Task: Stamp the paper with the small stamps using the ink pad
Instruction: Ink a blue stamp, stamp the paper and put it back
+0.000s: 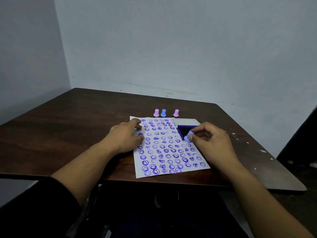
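A white paper [169, 148] covered with several rows of purple stamp marks lies on the dark wooden table [68, 121]. My left hand [126, 137] rests flat on the paper's left edge, fingers spread. An open ink pad [184, 129] with a white lid and dark purple pad sits at the paper's upper right corner. My right hand [210, 140] pinches a small light-blue stamp [188, 136] tilted over the near edge of the ink pad. Behind the paper stand a pink stamp [156, 113], a blue stamp [163, 113] and another pink stamp [176, 113].
The table stands in a corner against pale walls. Its right side shows white paint flecks [247, 142]. The table's front edge runs just below the paper. A dark object [298, 143] stands off the table's right edge.
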Demonstrator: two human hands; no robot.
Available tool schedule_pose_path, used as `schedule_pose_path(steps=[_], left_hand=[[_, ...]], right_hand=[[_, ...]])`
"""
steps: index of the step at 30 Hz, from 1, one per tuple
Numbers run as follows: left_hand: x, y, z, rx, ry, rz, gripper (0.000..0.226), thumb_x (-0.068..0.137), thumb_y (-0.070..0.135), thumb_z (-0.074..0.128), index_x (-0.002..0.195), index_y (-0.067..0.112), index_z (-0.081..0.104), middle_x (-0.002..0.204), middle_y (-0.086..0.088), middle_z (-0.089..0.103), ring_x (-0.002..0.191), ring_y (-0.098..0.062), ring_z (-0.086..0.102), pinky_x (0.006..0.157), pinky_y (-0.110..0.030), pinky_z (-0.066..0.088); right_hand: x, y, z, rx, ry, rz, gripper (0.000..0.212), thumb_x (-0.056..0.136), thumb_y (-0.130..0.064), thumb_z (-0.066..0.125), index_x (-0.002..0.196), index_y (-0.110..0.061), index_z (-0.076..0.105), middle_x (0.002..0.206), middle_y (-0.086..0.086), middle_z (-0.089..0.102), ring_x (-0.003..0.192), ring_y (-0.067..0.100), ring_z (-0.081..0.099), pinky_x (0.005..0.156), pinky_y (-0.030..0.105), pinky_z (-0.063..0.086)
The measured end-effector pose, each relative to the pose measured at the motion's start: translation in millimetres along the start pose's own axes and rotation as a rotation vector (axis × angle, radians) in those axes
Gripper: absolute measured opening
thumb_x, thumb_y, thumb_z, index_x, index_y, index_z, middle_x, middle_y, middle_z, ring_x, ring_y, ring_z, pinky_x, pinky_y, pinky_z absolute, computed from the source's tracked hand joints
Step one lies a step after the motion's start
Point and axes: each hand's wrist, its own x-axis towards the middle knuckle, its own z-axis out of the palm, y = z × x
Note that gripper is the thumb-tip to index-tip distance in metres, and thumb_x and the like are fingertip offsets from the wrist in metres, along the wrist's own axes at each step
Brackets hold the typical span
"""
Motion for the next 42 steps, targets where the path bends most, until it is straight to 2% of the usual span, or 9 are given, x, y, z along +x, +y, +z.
schedule_pose_path(steps=[3,7,11,22,29,42], left_hand=[[0,0,0,0.005,-0.004,0.002,0.061,0.095,0.043,0.061,0.149,0.027,0.038,0.142,0.014,0.059,0.134,-0.017,0.048,0.11,-0.041,0.037],[0,-1,0,0.0,-0.002,-0.003,0.061,0.095,0.043,0.061,0.149,0.028,0.038,0.141,0.014,0.059,0.133,-0.016,0.048,0.11,-0.041,0.038],[-1,1,0,-0.012,0.006,-0.01,0.06,0.095,0.042,0.062,0.149,0.027,0.039,0.141,0.014,0.059,0.134,-0.016,0.048,0.11,-0.041,0.037],[0,1,1,-0.013,0.007,-0.008,0.061,0.095,0.041,0.062,0.149,0.027,0.038,0.142,0.014,0.059,0.134,-0.016,0.048,0.11,-0.04,0.038],[0,-1,2,-0.003,0.018,0.002,0.06,0.095,0.041,0.062,0.149,0.027,0.039,0.14,0.014,0.06,0.133,-0.017,0.049,0.109,-0.04,0.039],[1,-2,4,0.019,0.032,0.014,0.06,0.094,0.042,0.062,0.148,0.027,0.04,0.14,0.015,0.06,0.132,-0.016,0.048,0.108,-0.039,0.039]], right_hand=[[-40,1,-5,0.095,0.001,0.025,0.024,0.087,-0.012,0.088,0.089,-0.033,0.078,0.09,-0.009,0.085,0.085,0.01,0.083,0.078,0.027,0.066],[-66,1,-11,0.074,-0.019,-0.057,0.029,0.084,-0.012,0.09,0.092,-0.037,0.079,0.096,-0.015,0.083,0.086,0.005,0.082,0.078,0.019,0.062],[-74,-1,-9,-0.1,-0.032,-0.178,0.026,0.082,-0.017,0.092,0.091,-0.037,0.078,0.094,-0.021,0.081,0.09,0.002,0.077,0.076,0.007,0.05],[-76,0,-7,-0.172,-0.06,-0.257,0.019,0.08,-0.013,0.094,0.085,-0.026,0.081,0.092,-0.022,0.08,0.088,-0.001,0.076,0.077,0.006,0.048],[-75,1,-10,-0.235,-0.082,-0.319,0.017,0.081,-0.016,0.094,0.085,-0.026,0.08,0.098,-0.026,0.079,0.091,-0.002,0.076,0.08,0.015,0.055],[-77,5,-9,-0.254,-0.059,-0.34,0.013,0.082,-0.02,0.092,0.089,-0.026,0.082,0.104,-0.023,0.078,0.092,-0.002,0.076,0.082,0.024,0.059]])
